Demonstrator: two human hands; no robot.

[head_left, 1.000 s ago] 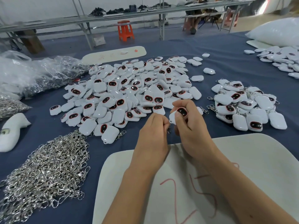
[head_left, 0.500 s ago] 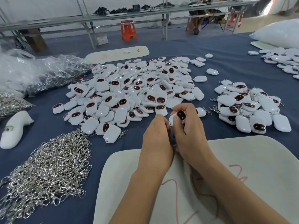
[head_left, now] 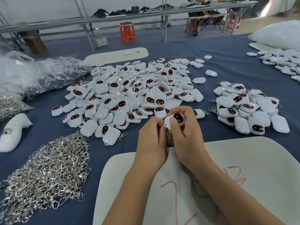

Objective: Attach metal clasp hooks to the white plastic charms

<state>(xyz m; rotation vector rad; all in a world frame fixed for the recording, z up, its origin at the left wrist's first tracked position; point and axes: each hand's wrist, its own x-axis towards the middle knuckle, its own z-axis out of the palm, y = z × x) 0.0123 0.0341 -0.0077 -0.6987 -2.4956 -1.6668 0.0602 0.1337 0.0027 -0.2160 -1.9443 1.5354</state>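
two hands (head_left: 170, 132), one orange stool (head_left: 127, 31), perhaps three charm piles (head_left: 129, 93), uncountable hooks (head_left: 47, 172).

Bare blue surface (head_left: 209, 93) runs between the big charm pile (head_left: 129, 95) and the finished heap (head_left: 246, 108); the clasp heap (head_left: 45, 172) crowds the left.

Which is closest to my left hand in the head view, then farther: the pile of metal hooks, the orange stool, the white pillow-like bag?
1. Pile of metal hooks, left of the left hand on the table.
2. White pillow-like bag, far right.
3. Orange stool, beyond the table.
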